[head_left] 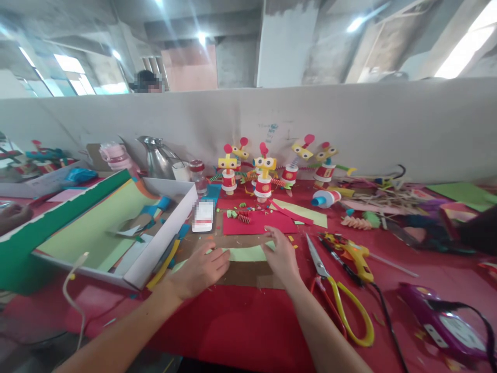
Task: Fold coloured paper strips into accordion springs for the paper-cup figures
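My left hand [202,269] rests with loosely curled fingers on the left end of a light green paper strip [244,254]. My right hand [282,255] lies flat with fingers spread on the strip's right end. The strip sits on a brown cardboard sheet [248,277] on the red table cover [240,326]. Just beyond lies a red paper sheet [258,223] with small coiled paper springs on it.
Yellow-handled scissors [341,300] and a yellow glue gun [355,256] lie right of my right hand. A purple device [442,321] sits far right. A white box of coloured paper [116,233] stands left. Paper-cup figures [264,178], a metal kettle [157,158] and a partition wall are behind.
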Motion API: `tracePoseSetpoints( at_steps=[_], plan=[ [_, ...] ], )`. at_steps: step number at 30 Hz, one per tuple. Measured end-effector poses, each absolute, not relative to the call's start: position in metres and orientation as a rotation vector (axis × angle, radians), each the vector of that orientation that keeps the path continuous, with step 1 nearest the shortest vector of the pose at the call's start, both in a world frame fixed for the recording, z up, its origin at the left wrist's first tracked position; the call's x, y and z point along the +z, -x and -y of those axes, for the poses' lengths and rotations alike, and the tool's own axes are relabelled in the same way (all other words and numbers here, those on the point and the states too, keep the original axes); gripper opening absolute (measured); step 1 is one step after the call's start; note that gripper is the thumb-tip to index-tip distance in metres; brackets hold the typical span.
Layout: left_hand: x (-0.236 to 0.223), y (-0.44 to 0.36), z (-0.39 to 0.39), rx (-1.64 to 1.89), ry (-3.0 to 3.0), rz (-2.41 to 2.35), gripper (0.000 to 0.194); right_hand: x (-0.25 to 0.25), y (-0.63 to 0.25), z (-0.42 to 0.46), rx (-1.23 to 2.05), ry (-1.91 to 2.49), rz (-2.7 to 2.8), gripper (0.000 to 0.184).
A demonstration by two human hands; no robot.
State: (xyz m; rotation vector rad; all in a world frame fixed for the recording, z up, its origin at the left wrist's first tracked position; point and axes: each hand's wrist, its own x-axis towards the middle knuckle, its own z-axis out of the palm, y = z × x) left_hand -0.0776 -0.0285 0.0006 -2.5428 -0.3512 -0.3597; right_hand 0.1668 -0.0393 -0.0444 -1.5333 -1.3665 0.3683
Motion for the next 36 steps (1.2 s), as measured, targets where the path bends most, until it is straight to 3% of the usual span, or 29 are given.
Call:
tracePoseSetpoints(
  at_steps=[6,15,23,29,36],
  plan=[
    [0.007,0.110,0.034,-0.564,2.566,0.598,0.036,-0.034,-0.177,0.039,0.142,1.643,1.401,0.033],
    [-0.028,0.146,0.035,-0.959,2.283,1.123,0.030,-0.032,-0.180,0.039,0.060,1.707,1.478,0.030],
    [-0.043,0.147,0.035,-1.202,2.270,1.161,0.034,-0.024,-0.181,0.041,0.232,1.567,1.318,0.019],
    [-0.038,0.143,0.038,-1.249,2.187,1.092,0.036,-0.029,-0.182,0.039,0.473,1.415,1.077,0.025],
    [-0.032,0.142,0.038,-1.206,2.159,1.076,0.032,-0.026,-0.178,0.043,0.304,1.601,1.449,0.022]
  ],
)
